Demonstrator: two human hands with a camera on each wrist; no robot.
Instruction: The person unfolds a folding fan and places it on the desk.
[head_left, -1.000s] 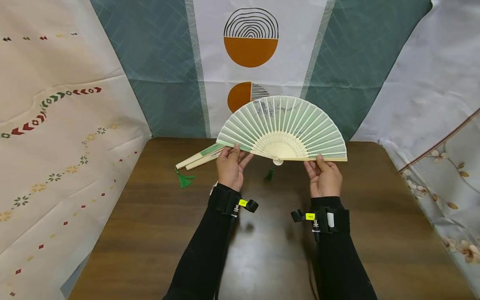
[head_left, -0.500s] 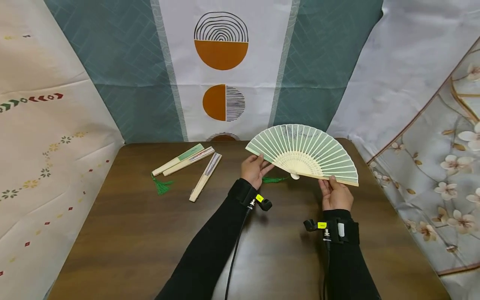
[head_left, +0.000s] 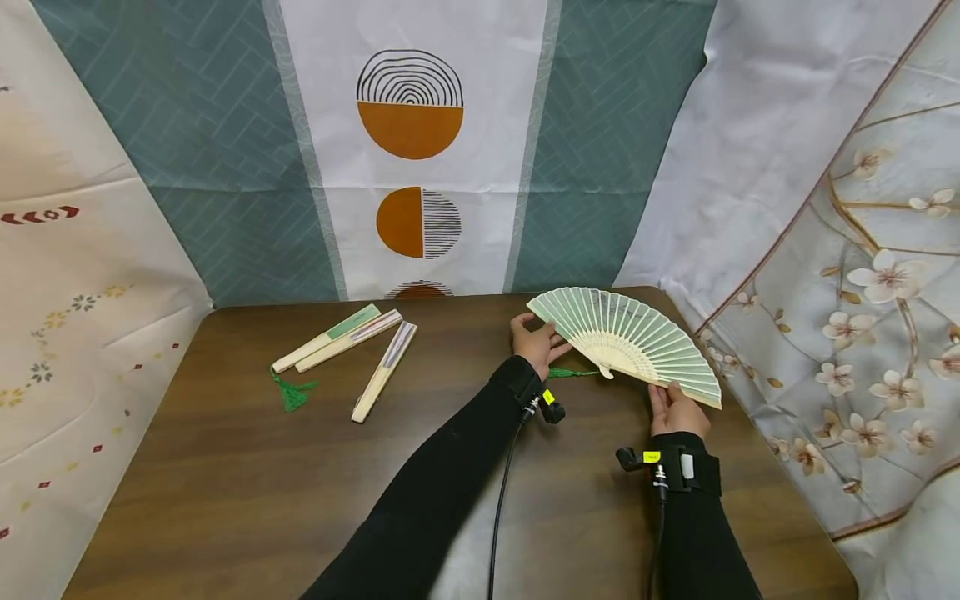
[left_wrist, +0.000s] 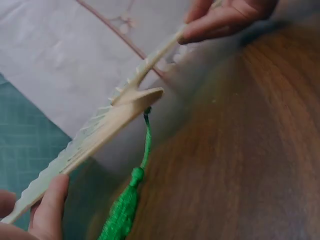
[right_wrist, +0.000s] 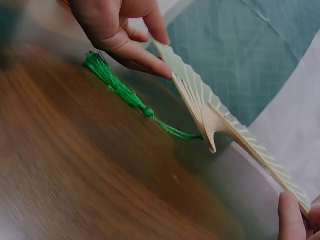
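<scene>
A pale green folding fan [head_left: 626,337] with cream ribs is spread wide between both hands over the right back part of the table. My left hand [head_left: 534,343] pinches its left outer edge, thumb on one side and fingers on the other. The opposite outer rib is gripped by my right hand [head_left: 678,412] between thumb and fingers. From the fan's pivot a green tassel [left_wrist: 122,207] hangs on a cord, close over the wood in the left wrist view. In the right wrist view the fan [right_wrist: 212,120] appears nearly edge-on.
Three folded fans lie at the left back of the brown table [head_left: 247,500]: one with a green end [head_left: 326,337], a cream fan [head_left: 348,340] beside it, and another cream fan [head_left: 385,372] lying apart. Another green tassel [head_left: 292,393] rests there. Patterned cloths hang behind and at both sides.
Both hands have carried the spread fan rightward and lower towards the table, its right end tilting down. The head view has turned right, bringing the three folded fans fully into sight.
</scene>
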